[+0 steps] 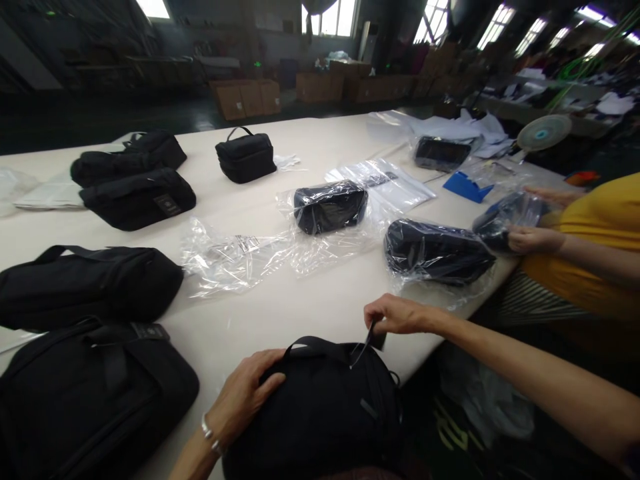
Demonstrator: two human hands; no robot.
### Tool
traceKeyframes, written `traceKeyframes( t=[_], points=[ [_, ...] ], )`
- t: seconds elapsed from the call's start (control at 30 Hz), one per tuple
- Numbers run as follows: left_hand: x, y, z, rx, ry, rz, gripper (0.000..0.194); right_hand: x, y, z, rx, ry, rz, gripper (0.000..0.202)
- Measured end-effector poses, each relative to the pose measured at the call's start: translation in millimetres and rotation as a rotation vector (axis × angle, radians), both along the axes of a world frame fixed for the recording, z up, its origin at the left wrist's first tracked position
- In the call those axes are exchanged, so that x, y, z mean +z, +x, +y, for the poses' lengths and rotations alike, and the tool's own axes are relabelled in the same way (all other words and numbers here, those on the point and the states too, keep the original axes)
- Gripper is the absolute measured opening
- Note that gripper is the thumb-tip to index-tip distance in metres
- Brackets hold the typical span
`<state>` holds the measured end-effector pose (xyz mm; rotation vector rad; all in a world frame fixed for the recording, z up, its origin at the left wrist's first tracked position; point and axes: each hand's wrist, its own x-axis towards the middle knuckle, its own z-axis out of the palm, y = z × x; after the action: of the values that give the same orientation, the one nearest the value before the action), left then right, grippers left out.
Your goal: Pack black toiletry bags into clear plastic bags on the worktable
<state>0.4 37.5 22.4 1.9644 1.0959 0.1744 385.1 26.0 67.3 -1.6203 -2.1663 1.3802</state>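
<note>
A black fabric bag (320,413) with a top handle (317,345) lies in front of me at the table's near edge. My left hand (253,387) grips its upper left side, thumb on the front and fingers by the handle's base. Above the bag's right end, my right hand (395,315) is closed in a pinch on a black hang tag (379,339). A thin light string (357,357) runs from the tag down toward the handle. The bag's lower edge is cut off by the frame.
More black bags (90,287) stand at left. Bags in clear plastic (435,252) lie at centre right, near loose plastic bags (240,257). A co-worker in a yellow top (600,233) handles another wrapped bag (510,217). A fan (544,132) and cartons (247,99) are farther back.
</note>
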Motion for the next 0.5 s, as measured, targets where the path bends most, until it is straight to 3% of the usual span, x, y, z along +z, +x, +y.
traceKeyframes(
  t=[0.07,0.13,0.27,0.37,0.5],
  points=[
    [-1.2,2.0,0.8,0.005,-0.010,-0.003,0.035,-13.0,-6.0,-1.4,-0.059,0.280,0.042,0.018],
    [-1.3,3.5,1.9,0.012,-0.026,-0.002,0.035,-32.3,-17.7,-4.6,-0.127,0.391,0.125,0.022],
    [1.4,-12.1,-0.1,0.063,-0.063,-0.041,0.045,-67.0,-35.7,-22.1,-0.226,0.158,0.267,0.030],
    [-2.4,-48.9,-12.2,0.122,-0.141,-0.109,0.073,-69.4,-29.1,-44.1,-0.231,-0.056,0.354,0.044],
    [-26.1,-95.5,-47.6,0.182,-0.299,-0.144,0.112,-69.3,-18.6,-78.2,-0.301,-0.322,0.588,0.060]
  ],
)
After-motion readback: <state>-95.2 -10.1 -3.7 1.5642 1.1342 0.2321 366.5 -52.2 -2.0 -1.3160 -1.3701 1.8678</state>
